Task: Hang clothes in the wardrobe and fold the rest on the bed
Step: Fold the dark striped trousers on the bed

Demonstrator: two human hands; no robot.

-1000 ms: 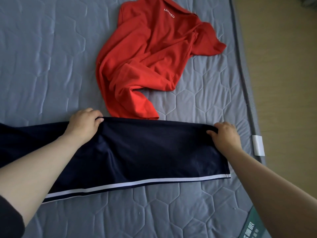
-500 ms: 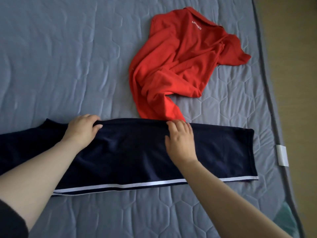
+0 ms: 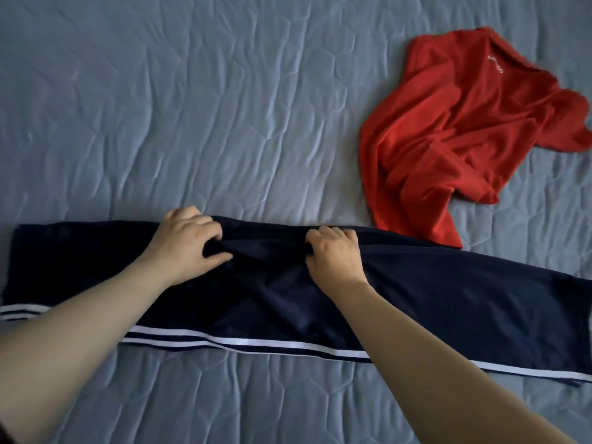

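- I see the navy trousers (image 3: 448,302) lying lengthwise across the near part of the bed (image 3: 192,91), with the white-striped side nearest me.
- Left hand (image 3: 185,245): fingers curled over the trousers' far edge, gripping bunched cloth.
- Right hand (image 3: 333,254): near the left, clenched on the same fold.
- Red shirt (image 3: 448,139): crumpled farther right, lower end touching the trousers' far edge.

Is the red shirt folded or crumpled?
Crumpled: the red shirt lies bunched in twisted creases on the bed; left hand and right hand grip the navy trousers.
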